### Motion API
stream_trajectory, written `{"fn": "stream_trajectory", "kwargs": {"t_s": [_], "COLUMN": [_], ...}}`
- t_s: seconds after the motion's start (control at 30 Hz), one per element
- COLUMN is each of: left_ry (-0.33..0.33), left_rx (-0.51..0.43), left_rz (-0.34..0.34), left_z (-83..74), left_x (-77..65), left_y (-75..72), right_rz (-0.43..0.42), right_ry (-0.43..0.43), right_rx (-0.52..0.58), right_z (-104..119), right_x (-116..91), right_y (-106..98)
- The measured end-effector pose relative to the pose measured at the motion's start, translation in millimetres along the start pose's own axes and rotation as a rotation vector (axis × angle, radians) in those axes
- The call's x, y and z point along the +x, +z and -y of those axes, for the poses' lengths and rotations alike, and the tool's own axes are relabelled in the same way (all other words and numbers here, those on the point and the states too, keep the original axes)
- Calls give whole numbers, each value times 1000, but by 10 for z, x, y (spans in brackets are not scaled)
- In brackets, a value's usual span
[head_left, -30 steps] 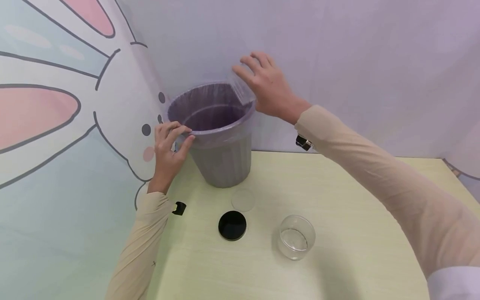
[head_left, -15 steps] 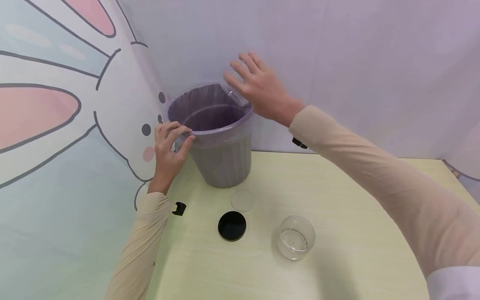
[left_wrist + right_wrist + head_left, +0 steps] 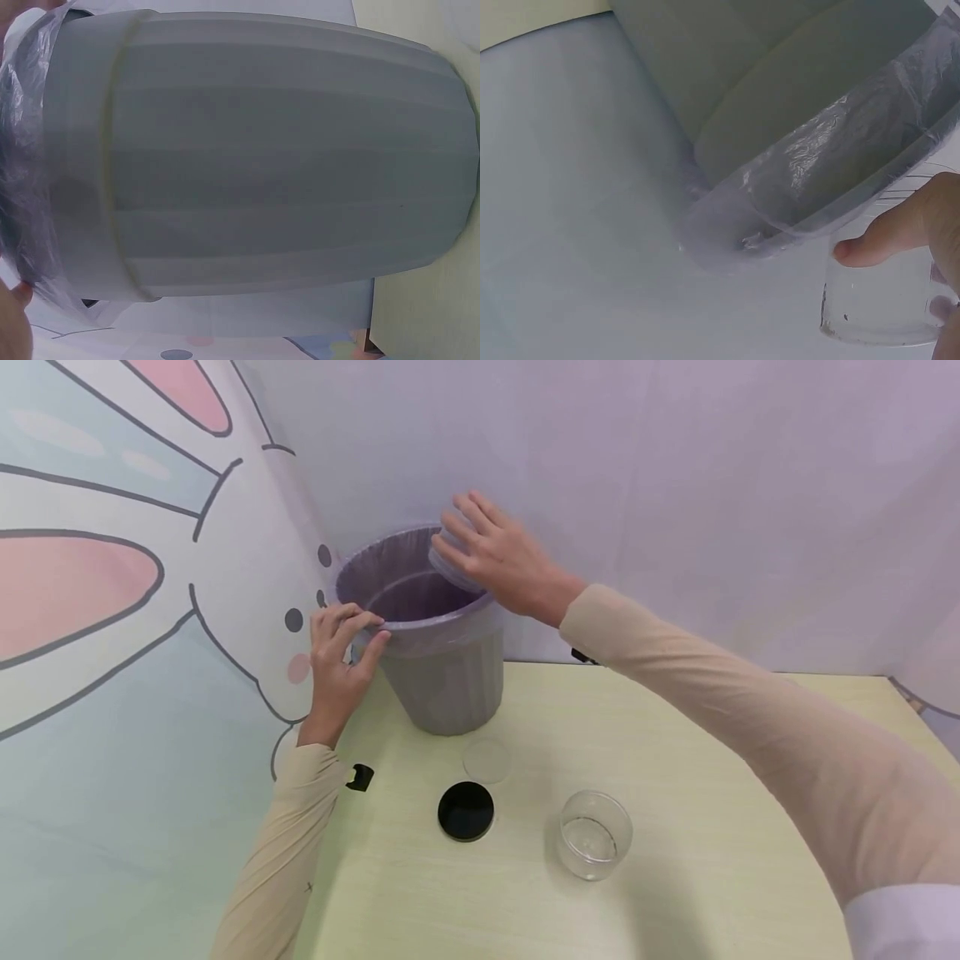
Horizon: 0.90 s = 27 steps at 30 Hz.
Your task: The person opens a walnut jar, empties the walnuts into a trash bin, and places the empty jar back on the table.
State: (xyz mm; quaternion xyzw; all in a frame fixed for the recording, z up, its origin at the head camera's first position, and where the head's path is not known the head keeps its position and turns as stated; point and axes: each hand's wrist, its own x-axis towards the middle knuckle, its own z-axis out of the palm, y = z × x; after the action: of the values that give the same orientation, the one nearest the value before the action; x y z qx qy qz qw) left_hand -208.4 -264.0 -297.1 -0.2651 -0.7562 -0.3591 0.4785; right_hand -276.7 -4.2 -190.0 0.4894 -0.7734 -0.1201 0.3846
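Observation:
A grey trash can (image 3: pixel 446 685), lined with a thin purple plastic bag (image 3: pixel 802 172), stands at the far left of the table. My left hand (image 3: pixel 337 664) pinches its near-left rim and the folded-over liner between thumb and fingers. Over the can's right side, my right hand (image 3: pixel 498 556) grips a clear jar (image 3: pixel 450 568). The right wrist view has the jar tipped over, its ridged mouth end toward the can's opening and its base (image 3: pixel 881 330) away from it. The fingers hide part of the jar. Inside the can, the bottom cannot be made out.
On the pale table (image 3: pixel 712 760) lie a round black lid (image 3: pixel 466 811) and a clear thin disc (image 3: pixel 487 761), just in front of the can. An open clear container (image 3: pixel 594 837) stands to their right. A wall with a printed rabbit (image 3: pixel 247 568) borders the left side.
My right hand has moved left and down with the jar, now further over the can's opening, and the jar has turned. The left hand has stayed at the rim.

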Motion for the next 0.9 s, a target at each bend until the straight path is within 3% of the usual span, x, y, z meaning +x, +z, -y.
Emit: {"fn": "stream_trajectory", "kwargs": {"t_s": [0.2,0.5,0.9], "left_ry": [2,18,11], "left_rx": [-9,-47,-49], "left_rz": [-5,-31,-28], "left_z": [-37,-355,-349], "left_x": [12,133,160], "left_y": [9,39,27], "right_rz": [-21,-100,-109], "right_ry": [88,263,434], "right_rx": [82,291,390], "right_z": [-31,-193,-373], "right_x": [0,-168,-511], "right_y": [-26,-93,-138]}}
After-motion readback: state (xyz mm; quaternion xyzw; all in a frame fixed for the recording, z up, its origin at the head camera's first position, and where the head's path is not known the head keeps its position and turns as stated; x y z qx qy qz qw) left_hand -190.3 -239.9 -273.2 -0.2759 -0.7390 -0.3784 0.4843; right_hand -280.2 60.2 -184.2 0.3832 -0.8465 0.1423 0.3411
